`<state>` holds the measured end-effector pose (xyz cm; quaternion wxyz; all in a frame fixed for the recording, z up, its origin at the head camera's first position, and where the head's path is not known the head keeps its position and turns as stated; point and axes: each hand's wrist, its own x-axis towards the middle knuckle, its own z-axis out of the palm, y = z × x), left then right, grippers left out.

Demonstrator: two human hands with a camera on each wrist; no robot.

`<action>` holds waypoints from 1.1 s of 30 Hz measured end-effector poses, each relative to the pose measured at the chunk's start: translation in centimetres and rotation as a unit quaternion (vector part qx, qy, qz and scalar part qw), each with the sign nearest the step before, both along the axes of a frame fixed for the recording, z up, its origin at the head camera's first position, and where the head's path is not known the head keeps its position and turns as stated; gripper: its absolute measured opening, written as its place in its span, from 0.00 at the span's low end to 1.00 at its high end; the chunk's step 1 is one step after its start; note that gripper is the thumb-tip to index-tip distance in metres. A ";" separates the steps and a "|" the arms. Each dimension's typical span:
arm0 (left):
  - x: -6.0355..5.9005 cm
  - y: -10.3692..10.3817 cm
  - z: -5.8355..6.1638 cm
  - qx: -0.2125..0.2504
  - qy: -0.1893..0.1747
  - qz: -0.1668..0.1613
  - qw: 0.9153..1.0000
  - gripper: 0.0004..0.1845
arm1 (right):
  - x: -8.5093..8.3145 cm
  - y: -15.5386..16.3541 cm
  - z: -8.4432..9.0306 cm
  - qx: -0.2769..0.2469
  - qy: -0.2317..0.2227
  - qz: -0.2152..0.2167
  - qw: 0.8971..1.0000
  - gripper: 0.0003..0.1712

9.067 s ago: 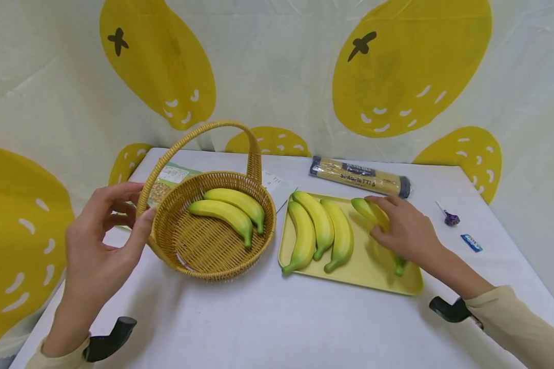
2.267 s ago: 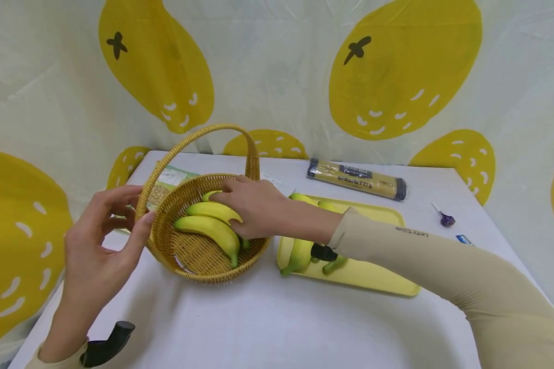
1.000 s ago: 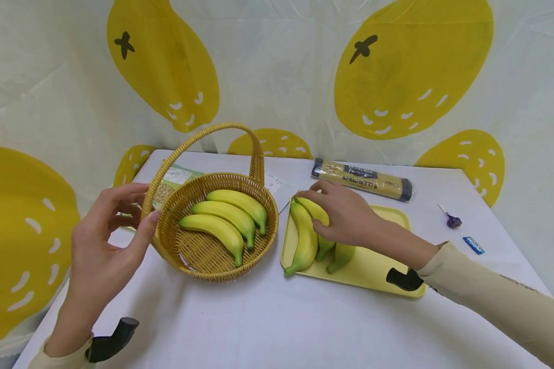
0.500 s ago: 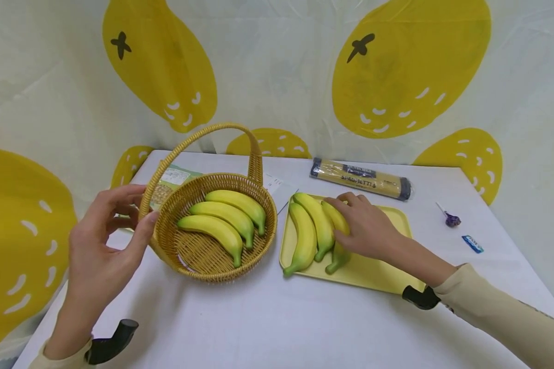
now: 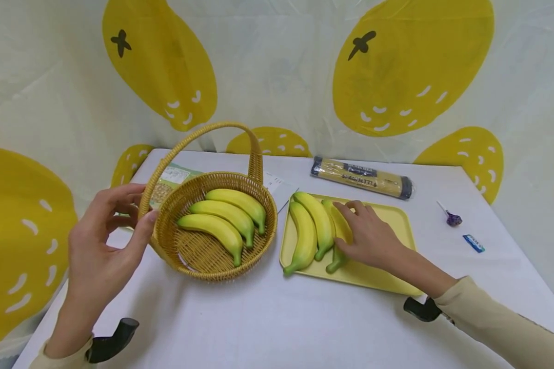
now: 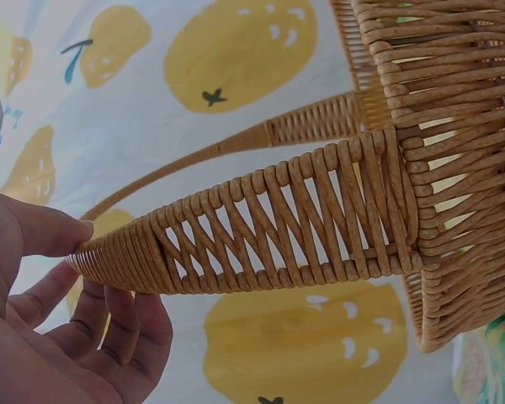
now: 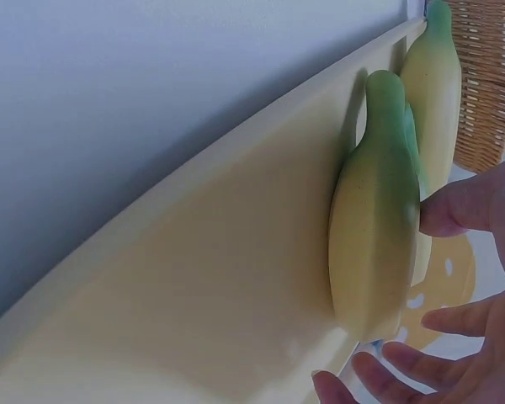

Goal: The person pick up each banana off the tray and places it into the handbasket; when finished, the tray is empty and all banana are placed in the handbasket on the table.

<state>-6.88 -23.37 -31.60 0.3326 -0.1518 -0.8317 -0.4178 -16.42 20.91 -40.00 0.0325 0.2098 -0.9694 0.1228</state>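
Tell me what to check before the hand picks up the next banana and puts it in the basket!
1. Right hand on a banana: ok, fingers lie over the rightmost banana on the tray.
2. Fingers wrapped round it: not ok, they look only laid on it.
3. Basket steadied: ok, the left hand holds its rim.
4. Room in the basket: ok, three bananas lie inside with bare weave in front.
5. Handle in the way: cannot tell, it arches over the basket's far side.
6. Neighbouring banana touching: ok to note, it lies right against the one under the hand.
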 end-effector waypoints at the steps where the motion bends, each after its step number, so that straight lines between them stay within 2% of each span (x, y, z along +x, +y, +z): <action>1: 0.0 0.0 0.0 -0.001 -0.002 0.000 1.000 0.28 | 0.0 0.0 0.0 0.000 -0.001 -0.002 1.000 0.45; 12: 0.0 -0.1 -0.2 -0.002 0.003 0.001 1.000 0.28 | -0.5 0.1 -0.7 0.000 -0.017 -0.016 1.000 0.45; 18: -0.1 0.1 0.0 0.005 0.009 -0.005 1.000 0.28 | -0.8 0.8 -1.4 0.012 -0.008 -0.021 1.000 0.44; 33: -0.1 -0.1 -0.1 -0.001 0.001 0.000 1.000 0.27 | -1.8 2.0 -2.2 -0.006 0.009 -0.022 1.000 0.44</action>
